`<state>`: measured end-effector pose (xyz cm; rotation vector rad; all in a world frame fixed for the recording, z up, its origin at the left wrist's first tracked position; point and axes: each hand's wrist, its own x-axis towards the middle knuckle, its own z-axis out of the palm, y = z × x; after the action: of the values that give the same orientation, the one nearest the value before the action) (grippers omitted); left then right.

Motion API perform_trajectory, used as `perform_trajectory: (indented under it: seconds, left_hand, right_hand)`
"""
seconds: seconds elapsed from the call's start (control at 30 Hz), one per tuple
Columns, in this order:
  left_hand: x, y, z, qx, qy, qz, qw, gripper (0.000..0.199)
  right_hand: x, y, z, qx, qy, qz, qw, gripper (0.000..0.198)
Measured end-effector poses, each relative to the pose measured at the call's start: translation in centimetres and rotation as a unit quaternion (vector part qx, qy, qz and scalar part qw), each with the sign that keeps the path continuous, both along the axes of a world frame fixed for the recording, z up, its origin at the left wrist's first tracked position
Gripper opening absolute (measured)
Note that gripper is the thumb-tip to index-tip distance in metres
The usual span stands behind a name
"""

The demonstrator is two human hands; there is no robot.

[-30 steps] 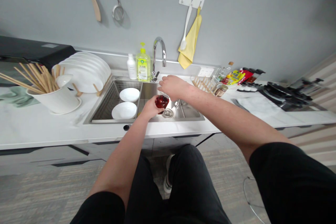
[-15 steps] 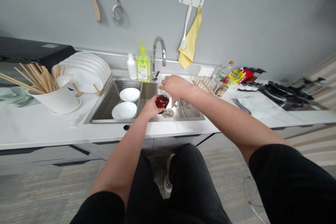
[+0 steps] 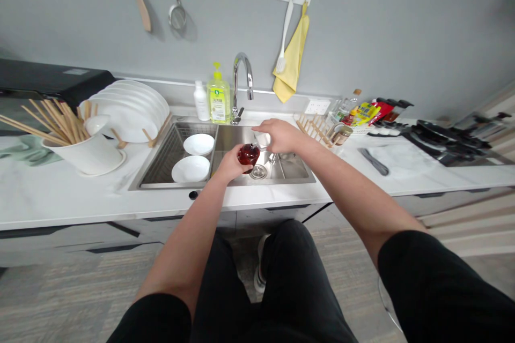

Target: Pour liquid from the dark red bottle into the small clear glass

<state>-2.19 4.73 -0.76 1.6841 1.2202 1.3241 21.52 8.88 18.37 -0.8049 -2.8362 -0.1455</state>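
My left hand (image 3: 230, 165) is closed round a small rounded bottle (image 3: 249, 155) that looks dark red, over the sink (image 3: 295, 171). Close to the bottle's mouth, my right hand (image 3: 277, 136) grips a small clear, cup-like piece (image 3: 262, 140), its fingers partly hiding it. The bottle leans slightly toward that piece. Whether the two touch I cannot tell. Below them lies the round metal drain (image 3: 258, 172).
Two white bowls (image 3: 191, 169) sit in the left basin. The faucet (image 3: 241, 83), a dish soap bottle (image 3: 218, 97) and a white bottle (image 3: 201, 102) stand behind. White plates (image 3: 134, 107) and a chopstick holder (image 3: 90, 153) are left; a wooden rack (image 3: 314, 126) is right.
My right hand has shifted slightly right and turned, so the clear piece in its fingers now shows beside the bottle's mouth. My left hand stays nearly in place. The view has shifted a little.
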Motion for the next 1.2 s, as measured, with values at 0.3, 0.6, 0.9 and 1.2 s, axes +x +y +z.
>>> perform_trajectory:
  seconds: [0.3,0.6,0.9,1.2]
  left_hand:
    - [0.1,-0.2,0.4,-0.001,-0.01,0.006,1.0,0.093]
    - [0.0,0.0,0.3,-0.008,-0.055,0.008,0.998,0.096]
    - [0.1,-0.4,0.7,0.01,-0.039,0.039,0.998,0.094]
    - [0.6,-1.5,2.2,0.028,-0.051,0.051,0.997,0.102]
  right_hand:
    - [3.5,1.0,-5.2,-0.132,0.225,-0.016,0.965,0.088]
    - [5.5,-0.9,-12.0,-0.376,0.523,-0.09,0.76,0.088]
    - [7.6,-7.9,-17.5,-0.386,0.615,-0.138,0.673,0.081]
    - [8.3,-7.5,-20.0,-0.393,0.599,-0.129,0.686,0.09]
